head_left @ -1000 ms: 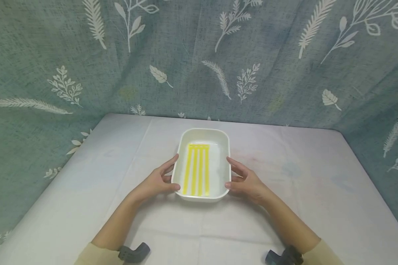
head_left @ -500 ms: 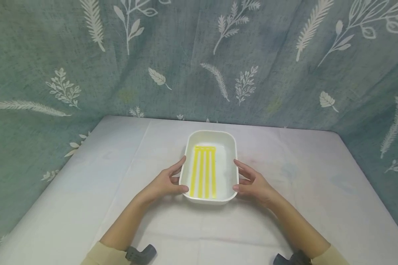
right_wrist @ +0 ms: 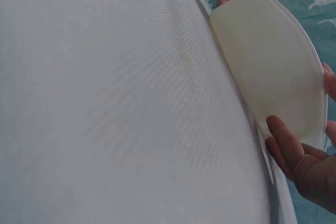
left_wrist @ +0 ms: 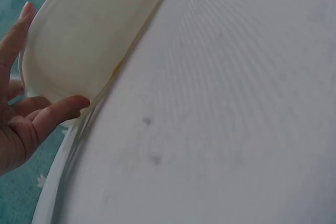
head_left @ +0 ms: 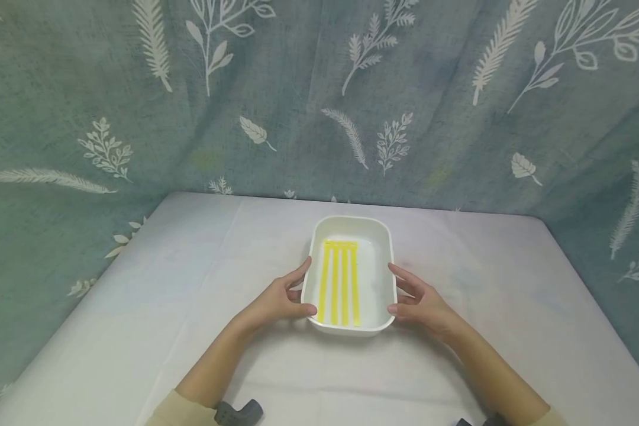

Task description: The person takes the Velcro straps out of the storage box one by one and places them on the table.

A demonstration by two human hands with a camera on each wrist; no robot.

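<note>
A white rectangular dish (head_left: 374, 284) with rounded corners and raised walls is held between both hands in the head view. Several yellow strips (head_left: 344, 284), linked by a yellow band at their far end, run lengthwise along its bottom, left of centre. My left hand (head_left: 284, 300) grips the left wall, its thumb at the near left corner of the rim. On the opposite side, my right hand (head_left: 425, 306) holds the right wall with thumb and fingers spread along it. Both wrist views show the dish's plain outer wall, and its yellow strips are hidden there.
A white cloth (head_left: 191, 331) with faint creases covers the table. Behind and beside it hangs a green-blue curtain (head_left: 287, 71) with white leaf prints. A dark wrist mount (head_left: 239, 412) sits on the left forearm at the bottom edge.
Both hands have carried the dish to the right across the view, still gripping its sides. The whole scene also sits slightly lower in the picture.
</note>
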